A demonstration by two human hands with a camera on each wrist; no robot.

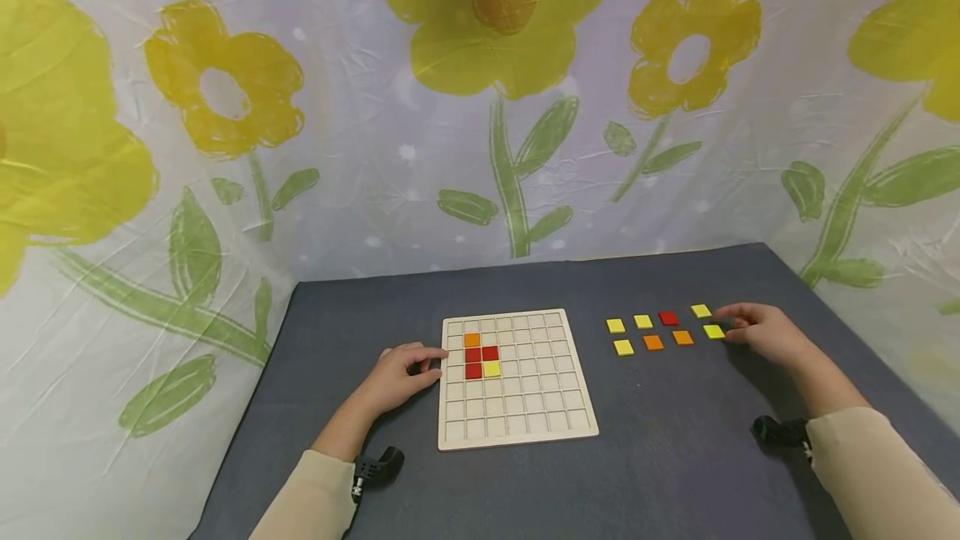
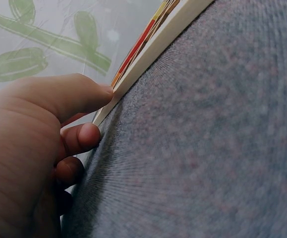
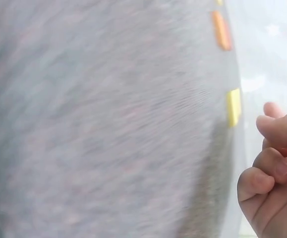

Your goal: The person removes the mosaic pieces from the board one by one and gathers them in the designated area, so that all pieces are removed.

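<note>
A pale wooden grid board (image 1: 536, 432) lies on the dark table. In its upper left cells sit an orange tile (image 1: 472, 340), several red tiles (image 1: 490, 353) and a yellow tile (image 1: 491, 369). My left hand (image 1: 393, 375) touches the board's left edge with thumb and index finger, spaced apart along it. To the right of the board are loose tiles in two rows. My right hand (image 1: 765, 333) hovers at their right end, fingers loosely bent, beside a yellow tile (image 1: 701, 311) and a yellow-green tile (image 1: 714, 332). Nothing shows between its fingers.
The other loose tiles include a red tile (image 1: 668, 318), an orange tile (image 1: 653, 342), another orange tile (image 1: 682, 337) and several yellow tiles (image 1: 624, 347). A flower-printed cloth (image 1: 360, 190) hangs behind and beside the dark table (image 1: 645, 465).
</note>
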